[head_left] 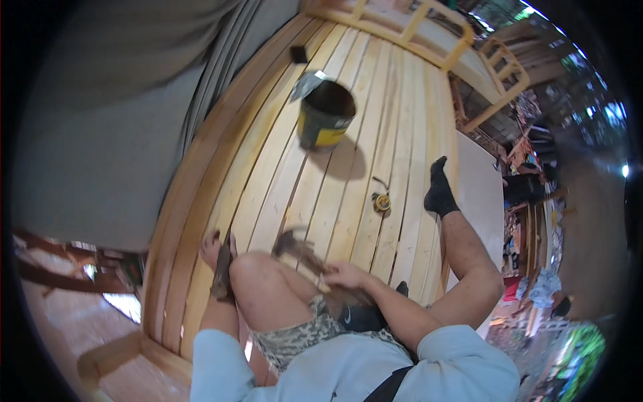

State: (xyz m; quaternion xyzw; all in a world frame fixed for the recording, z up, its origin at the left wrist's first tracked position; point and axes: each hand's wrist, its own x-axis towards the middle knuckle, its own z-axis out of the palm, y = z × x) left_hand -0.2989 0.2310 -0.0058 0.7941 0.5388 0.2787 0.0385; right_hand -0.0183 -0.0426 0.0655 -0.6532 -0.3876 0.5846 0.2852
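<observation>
My right hand [343, 276] is closed round the handle of a claw hammer [305, 256]. Its blurred metal head is above the slats, just past my bent left knee. On the other side of that knee is my left hand [210, 248], low over the slats with its fingers bent. A dark brown, stick-like piece [222, 271] runs from these fingers back along the wrist; its kind is unclear. Under both hands stretches a bed-like platform of pale wooden slats [295, 187], on which I sit.
A dark bucket [326, 114] with a yellow patch stands farther up the slats, a greyish sheet-like piece [308, 85] at its rim. Nearer lies a yellow-black tape measure [381, 202], left of my socked right foot [439, 189]. Grey cloth [107, 147] hangs along the left; a wooden railing [415, 30] closes the far end.
</observation>
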